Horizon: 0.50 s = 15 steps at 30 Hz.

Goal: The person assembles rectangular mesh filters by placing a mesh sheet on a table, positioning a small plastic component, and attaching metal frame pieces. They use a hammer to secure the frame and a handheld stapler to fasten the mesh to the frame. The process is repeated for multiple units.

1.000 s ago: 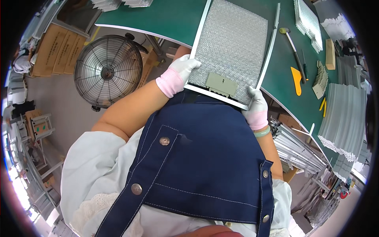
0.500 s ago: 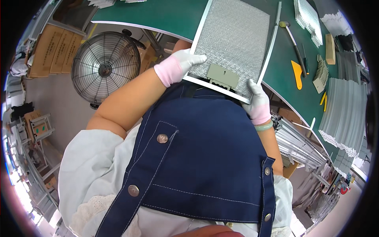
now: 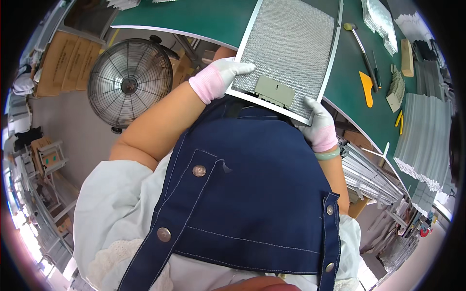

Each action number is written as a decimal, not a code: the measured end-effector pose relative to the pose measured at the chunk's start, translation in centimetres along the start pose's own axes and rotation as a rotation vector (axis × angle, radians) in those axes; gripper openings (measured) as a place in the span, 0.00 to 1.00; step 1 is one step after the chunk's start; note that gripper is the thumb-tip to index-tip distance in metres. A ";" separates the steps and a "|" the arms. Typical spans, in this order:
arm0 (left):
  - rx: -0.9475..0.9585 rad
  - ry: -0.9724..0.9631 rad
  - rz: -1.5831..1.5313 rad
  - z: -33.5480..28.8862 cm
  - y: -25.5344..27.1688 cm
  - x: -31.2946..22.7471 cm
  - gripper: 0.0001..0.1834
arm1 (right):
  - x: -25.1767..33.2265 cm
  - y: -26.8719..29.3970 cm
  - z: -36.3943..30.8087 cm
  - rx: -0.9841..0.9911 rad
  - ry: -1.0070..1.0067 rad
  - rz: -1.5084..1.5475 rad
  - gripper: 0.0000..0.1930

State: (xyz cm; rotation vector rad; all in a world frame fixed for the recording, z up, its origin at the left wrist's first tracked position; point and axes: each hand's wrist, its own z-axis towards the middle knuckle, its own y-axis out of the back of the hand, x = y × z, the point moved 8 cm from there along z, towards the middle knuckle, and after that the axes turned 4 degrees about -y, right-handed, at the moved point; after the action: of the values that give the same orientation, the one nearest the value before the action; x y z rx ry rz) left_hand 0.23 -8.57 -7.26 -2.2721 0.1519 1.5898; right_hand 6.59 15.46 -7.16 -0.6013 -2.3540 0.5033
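Both my hands wear white gloves with pink cuffs and grip a flat mesh filter panel [image 3: 291, 43] by its near corners. The panel has silvery mesh in a pale metal frame [image 3: 272, 106], and its near edge is close to my apron. My left hand [image 3: 224, 76] holds the left side, thumb stretched over the mesh and fingers mostly hidden beneath. At the near right corner, my right hand [image 3: 318, 122] is closed on the frame, thumb on top. Between them a grey-green plastic latch plate [image 3: 274, 90] sits on the mesh along the near frame bar.
On the green table [image 3: 194, 20] to the right lie a hammer [image 3: 360, 46], a screwdriver [image 3: 375, 69], an orange scraper [image 3: 365, 89], yellow-handled pliers [image 3: 399, 121], a wooden block [image 3: 407, 58] and stacked mesh sheets [image 3: 421, 138]. A floor fan [image 3: 130, 86] stands left; metal strips [image 3: 371, 174] lie under the table.
The near frame bar has come closer to the latch plate, narrowing the dark gap there. My right hand has shifted slightly right with the corner; my left hand has barely moved.
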 end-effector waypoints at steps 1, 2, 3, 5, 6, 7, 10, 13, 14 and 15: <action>-0.037 0.021 -0.028 -0.1 0.1 0.1 0.22 | -0.2 0.0 -0.3 -0.014 -0.027 -0.056 0.12; -0.075 0.043 -0.056 -0.3 0.1 0.3 0.22 | -0.5 0.1 -0.5 -0.028 -0.055 -0.113 0.12; -0.112 0.066 -0.087 -0.6 -0.1 0.3 0.22 | -0.7 0.7 -0.5 -0.048 -0.049 -0.168 0.11; -0.082 0.079 -0.063 -1.3 -0.5 -0.8 0.22 | -0.5 1.0 -0.5 -0.045 0.014 -0.190 0.10; -0.068 0.081 -0.051 -1.5 -0.4 -1.4 0.22 | -0.2 0.8 -0.6 -0.041 0.048 -0.204 0.09; 0.040 0.073 -0.097 -1.1 -0.3 -0.7 0.21 | -0.1 1.0 -0.6 -0.086 0.080 -0.222 0.09; 0.032 0.224 -0.087 -3.0 -1.1 0.3 0.21 | 0.0 1.7 -0.4 -0.175 0.189 -0.221 0.09; -0.030 0.211 -0.133 -3.1 -1.3 0.4 0.19 | 0.1 1.3 -0.5 -0.232 0.271 -0.127 0.09; -0.065 0.231 -0.129 -3.2 -1.2 0.4 0.18 | -0.1 1.3 -0.5 -0.216 0.268 -0.092 0.09; -0.105 0.211 -0.240 -3.0 -1.2 1.0 0.17 | -0.1 1.3 -0.4 -0.200 0.267 -0.059 0.09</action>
State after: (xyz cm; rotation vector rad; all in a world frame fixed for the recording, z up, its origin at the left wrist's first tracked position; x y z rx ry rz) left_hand 3.60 -8.37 -6.95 -2.4293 -0.1492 1.2638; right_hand 7.26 16.59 -7.59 -0.6442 -2.1722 0.1500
